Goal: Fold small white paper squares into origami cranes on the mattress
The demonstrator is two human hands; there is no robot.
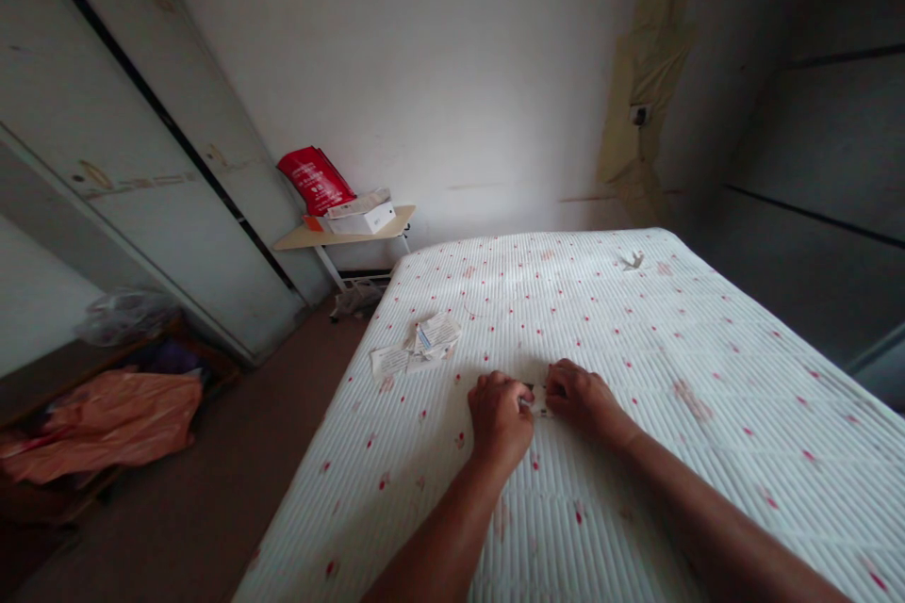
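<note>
The left hand [501,419] and right hand [584,399] have their fingers pinched on opposite ends of a small pale piece [539,401] at the bed [566,330]. Handling looks unfinished: the piece is unreleased; printed papers [435,337] lie loose nearby.

Beneath the grip spreads a bed [551,301] in a white, ribbed cover dotted with red. Well beyond the grip rises a pale wall [495,94], softly lit around its middle; farther right on it, a yellowish-brown covering [614,151] surrounds a socket [640,115]. Far left of the grip stands a greyish cabinet [141,113] (its slant may be the lens's doing), with a small light-topped table [297,237] near it. Brown floor [226,452] lies left of the grip; far right, all is shadowy.
</note>
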